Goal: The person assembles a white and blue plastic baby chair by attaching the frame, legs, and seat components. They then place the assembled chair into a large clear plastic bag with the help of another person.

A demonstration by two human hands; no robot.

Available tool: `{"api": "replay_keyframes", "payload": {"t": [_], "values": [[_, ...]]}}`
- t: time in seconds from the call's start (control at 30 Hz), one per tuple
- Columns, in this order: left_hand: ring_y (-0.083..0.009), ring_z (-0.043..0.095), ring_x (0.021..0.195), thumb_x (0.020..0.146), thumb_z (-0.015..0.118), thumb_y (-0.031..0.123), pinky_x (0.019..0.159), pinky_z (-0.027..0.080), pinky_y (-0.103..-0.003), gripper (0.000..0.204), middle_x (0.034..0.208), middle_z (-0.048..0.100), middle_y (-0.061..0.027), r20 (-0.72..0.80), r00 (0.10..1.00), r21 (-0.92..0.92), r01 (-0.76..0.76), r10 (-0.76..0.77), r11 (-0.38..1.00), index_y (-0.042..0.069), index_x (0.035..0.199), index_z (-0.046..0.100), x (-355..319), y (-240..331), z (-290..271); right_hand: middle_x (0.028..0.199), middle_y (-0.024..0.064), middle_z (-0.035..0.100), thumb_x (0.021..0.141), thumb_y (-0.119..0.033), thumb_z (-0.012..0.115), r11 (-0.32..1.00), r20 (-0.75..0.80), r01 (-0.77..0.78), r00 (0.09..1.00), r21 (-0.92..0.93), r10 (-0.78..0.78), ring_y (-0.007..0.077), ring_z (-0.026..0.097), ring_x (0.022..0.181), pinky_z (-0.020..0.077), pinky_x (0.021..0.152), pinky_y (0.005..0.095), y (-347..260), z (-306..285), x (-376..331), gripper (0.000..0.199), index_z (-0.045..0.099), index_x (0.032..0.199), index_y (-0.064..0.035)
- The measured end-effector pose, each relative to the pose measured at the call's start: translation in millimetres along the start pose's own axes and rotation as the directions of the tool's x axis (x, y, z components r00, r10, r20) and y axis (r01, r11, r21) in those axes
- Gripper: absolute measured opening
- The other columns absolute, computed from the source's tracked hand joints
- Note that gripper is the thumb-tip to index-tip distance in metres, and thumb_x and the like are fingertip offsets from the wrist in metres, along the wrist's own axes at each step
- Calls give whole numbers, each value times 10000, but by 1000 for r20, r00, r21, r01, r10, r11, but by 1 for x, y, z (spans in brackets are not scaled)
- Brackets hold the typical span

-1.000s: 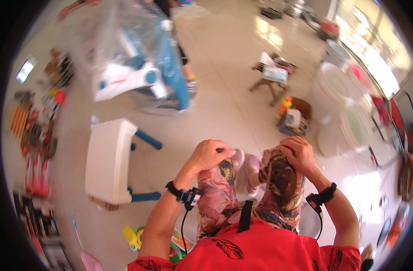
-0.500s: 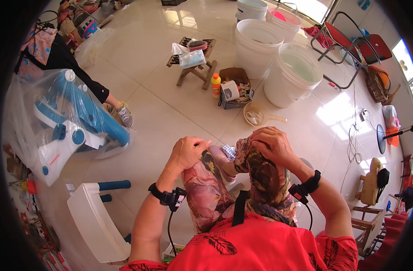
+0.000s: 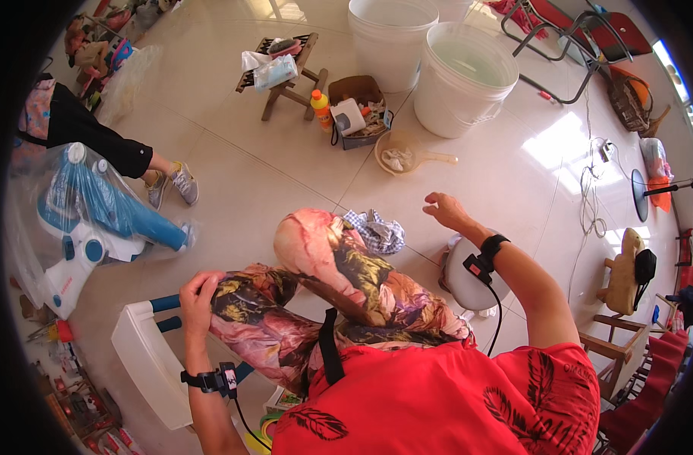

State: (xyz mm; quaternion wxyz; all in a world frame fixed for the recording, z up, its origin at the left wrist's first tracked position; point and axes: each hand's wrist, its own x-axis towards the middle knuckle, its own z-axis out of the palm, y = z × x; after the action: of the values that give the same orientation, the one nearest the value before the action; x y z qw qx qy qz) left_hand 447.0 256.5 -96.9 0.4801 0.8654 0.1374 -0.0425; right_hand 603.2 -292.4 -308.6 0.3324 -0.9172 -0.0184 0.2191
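Note:
At the lower left my left hand (image 3: 198, 299) rests against the side of my left knee in flower-patterned trousers (image 3: 248, 299), fingers bent over the cloth, nothing visible in it. It is close to a white plastic seat part with blue tubes (image 3: 145, 353). My right hand (image 3: 449, 212) hangs in the air right of my knees, its fingers loosely bent and apart, holding nothing. Left of it on the floor lies a crumpled blue-and-white checked cloth (image 3: 377, 231). A round pale stool top (image 3: 474, 274) sits below my right wrist.
Ahead stand a beige ladle (image 3: 398, 154) with scraps in it, a box of odds and ends (image 3: 361, 106), an orange bottle (image 3: 320, 110), a small folding stool (image 3: 286, 80) and large white buckets (image 3: 460, 98). A bagged blue-and-white machine (image 3: 96, 205) and another person's legs (image 3: 107, 144) are left.
Both hands have left their places on my knees' fronts: the left moved left and nearer, the right lifted off to the side. My legs have turned left, uncovering the checked cloth and stool.

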Motion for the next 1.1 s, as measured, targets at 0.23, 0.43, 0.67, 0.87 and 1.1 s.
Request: {"api": "replay_keyframes", "payload": {"t": [0.23,0.43,0.67,0.87,1.1], "values": [[-152,671,930,980,607,129,897,510,-290,230,993,751,-101,-92,996,45,25,-21,999,-64,1002,731,-39,-5,-2,1581,304,347,804,-252,789,951,389,282,896,-126,-214,426,568,1283,455,1089,481,39,126,32,506,695,1298,-200],[-150,693,823,961,661,178,786,531,-287,226,904,760,-107,-41,998,24,-36,37,999,-25,971,760,-1,20,6,1272,228,668,704,-317,848,934,459,354,838,-46,-295,449,512,1315,482,1049,523,126,209,85,429,780,1093,-149],[-119,679,893,997,634,179,847,530,-275,249,967,766,-84,-126,970,-49,203,-208,978,-28,1006,771,-53,0,10,1113,257,715,654,-299,861,977,392,-1,916,-214,87,406,686,1070,552,910,479,58,176,43,603,698,1142,17],[-106,684,866,990,632,189,833,535,-269,252,942,779,-78,-178,965,-58,183,-190,981,-18,1003,775,-53,-11,14,884,177,752,863,-187,672,863,570,276,822,-424,17,300,751,819,590,692,433,70,138,66,279,759,1096,-62],[-116,683,820,979,637,218,792,530,-277,259,914,779,-85,-225,966,-17,128,-129,992,7,1008,784,-59,-31,14,949,8,698,859,-135,704,732,263,-39,945,680,-194,115,620,883,496,778,295,-45,71,78,328,713,1173,-39]]}}
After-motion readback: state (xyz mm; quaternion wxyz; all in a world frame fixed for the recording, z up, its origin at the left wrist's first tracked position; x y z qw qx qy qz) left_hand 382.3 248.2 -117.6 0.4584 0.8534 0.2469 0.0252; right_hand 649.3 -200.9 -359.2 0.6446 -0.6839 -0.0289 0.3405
